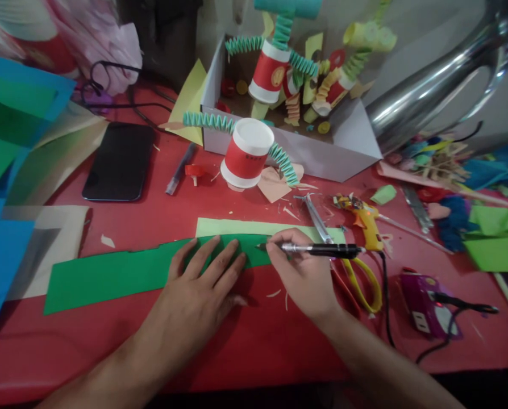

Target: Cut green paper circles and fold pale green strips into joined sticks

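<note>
On the red table point(245, 341) lies a dark green paper strip point(109, 275), its right end hidden under both hands. The left hand point(203, 284) presses it flat, fingers spread and gripping nothing. The right hand point(299, 272) pinches a pen point(317, 249), tip at the strip's upper edge. A pale green strip point(237, 227) lies just behind, and yellow-handled scissors point(365, 281) sit partly covered by the right wrist.

The left hand point(203, 284) lies flat on a green paper strip point(109, 275) on the red table point(245, 341), while the right hand point(299, 272) holds a pen point(317, 249) to the strip's edge, beside yellow-handled scissors point(362, 281).
</note>
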A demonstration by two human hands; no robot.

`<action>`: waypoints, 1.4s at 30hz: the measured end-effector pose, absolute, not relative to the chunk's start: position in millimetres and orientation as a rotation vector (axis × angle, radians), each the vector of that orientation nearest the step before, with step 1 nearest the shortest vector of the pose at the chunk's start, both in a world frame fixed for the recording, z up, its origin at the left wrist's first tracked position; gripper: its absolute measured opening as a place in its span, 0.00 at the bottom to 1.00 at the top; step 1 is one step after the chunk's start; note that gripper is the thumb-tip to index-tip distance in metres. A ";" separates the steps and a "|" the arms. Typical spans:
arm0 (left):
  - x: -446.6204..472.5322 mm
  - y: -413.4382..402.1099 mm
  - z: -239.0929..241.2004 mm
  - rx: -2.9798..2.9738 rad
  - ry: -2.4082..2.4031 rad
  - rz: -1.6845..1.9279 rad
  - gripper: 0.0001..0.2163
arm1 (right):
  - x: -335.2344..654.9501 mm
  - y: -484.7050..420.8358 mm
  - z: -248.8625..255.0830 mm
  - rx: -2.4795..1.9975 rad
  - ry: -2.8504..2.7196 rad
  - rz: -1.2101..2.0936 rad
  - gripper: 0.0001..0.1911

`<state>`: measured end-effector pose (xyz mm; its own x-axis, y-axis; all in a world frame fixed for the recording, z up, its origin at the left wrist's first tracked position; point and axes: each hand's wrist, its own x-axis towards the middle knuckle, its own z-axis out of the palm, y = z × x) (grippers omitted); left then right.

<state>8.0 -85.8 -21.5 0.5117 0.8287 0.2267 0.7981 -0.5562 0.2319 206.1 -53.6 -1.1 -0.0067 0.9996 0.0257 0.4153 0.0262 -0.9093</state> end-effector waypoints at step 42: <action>8.9 -86.1 -21.3 2.627 1.435 0.549 0.16 | 202.7 -54.0 -4.2 -1.502 -1.679 0.904 0.04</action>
